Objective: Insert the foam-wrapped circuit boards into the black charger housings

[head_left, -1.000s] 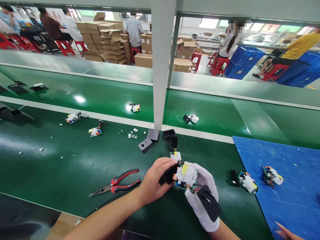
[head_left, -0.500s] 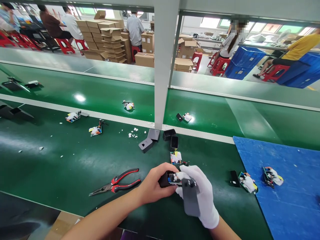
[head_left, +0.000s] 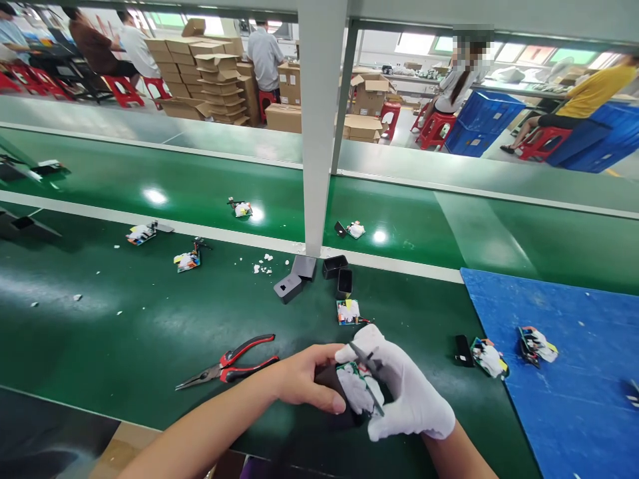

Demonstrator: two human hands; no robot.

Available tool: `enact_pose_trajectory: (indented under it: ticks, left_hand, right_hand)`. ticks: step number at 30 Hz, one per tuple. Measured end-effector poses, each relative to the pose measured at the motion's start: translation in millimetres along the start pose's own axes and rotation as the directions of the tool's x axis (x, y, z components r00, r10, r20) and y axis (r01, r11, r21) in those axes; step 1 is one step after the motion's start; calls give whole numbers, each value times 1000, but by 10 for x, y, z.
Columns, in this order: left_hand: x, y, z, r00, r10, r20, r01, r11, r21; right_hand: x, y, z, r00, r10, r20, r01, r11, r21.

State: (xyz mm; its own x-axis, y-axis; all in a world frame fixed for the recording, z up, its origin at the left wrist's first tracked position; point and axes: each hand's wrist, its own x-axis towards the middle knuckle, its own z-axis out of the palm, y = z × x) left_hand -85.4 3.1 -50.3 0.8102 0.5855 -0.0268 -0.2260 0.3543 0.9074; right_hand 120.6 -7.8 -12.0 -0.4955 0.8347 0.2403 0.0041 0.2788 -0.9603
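My bare left hand (head_left: pixel 312 382) is wrapped round a black plastic case (head_left: pixel 327 378) near the front of the green bench. A circuit board coated with white filler (head_left: pixel 355 389) sticks out of the case's open right end. My right hand (head_left: pixel 412 386), in a white glove, grips the dark grey end cover (head_left: pixel 368 359) at that end, seen nearly edge-on, with the thumb below. Pliers with red and black handles (head_left: pixel 227 362) lie open left of my left hand. Just beyond my hands, a loose circuit board (head_left: pixel 348 311) rests on the bench.
Empty black cases (head_left: pixel 344 283) and grey cases (head_left: pixel 288 287) stand near the post (head_left: pixel 319 133). White crumbs (head_left: pixel 262 268) lie beside them. More boards sit on the left bench, the green belt (head_left: pixel 200 179) and around the blue sheet (head_left: pixel 574 412). People sit beyond.
The circuit board now shows much more outside the case, and the end cover has turned from broadside to nearly edge-on. Boards on the far green belt have shifted left.
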Motion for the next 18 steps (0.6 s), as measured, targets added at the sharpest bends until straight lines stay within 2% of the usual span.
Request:
enact_pose_trajectory:
  ticks: [3, 5, 8, 11, 14, 18]
  left_hand:
    - [19, -61, -4, 982, 129, -134, -123, 991, 53]
    - [23, -70, 21, 962, 182, -204, -150, 975, 162]
    - [12, -20, 79, 927, 218, -305, -97, 925, 367]
    - [-7, 70, 110, 894, 215, -393, -1, 878, 478]
    - [-21, 145, 111, 884, 244, -398, 22, 830, 557]
    - [-30, 199, 113, 903, 220, -370, 37, 817, 575]
  right_hand:
    - [-9, 26, 28, 991, 54, -126, -50, 998, 32]
    - [-11, 50, 65, 981, 76, -179, -69, 997, 43]
    - [-16, 94, 136, 962, 96, -256, -91, 995, 31]
    - [-34, 132, 204, 925, 84, -370, -76, 996, 36]
    - [-53, 140, 256, 892, 25, -451, -28, 1000, 0]
    - [-65, 115, 290, 882, -42, -469, 16, 998, -59]
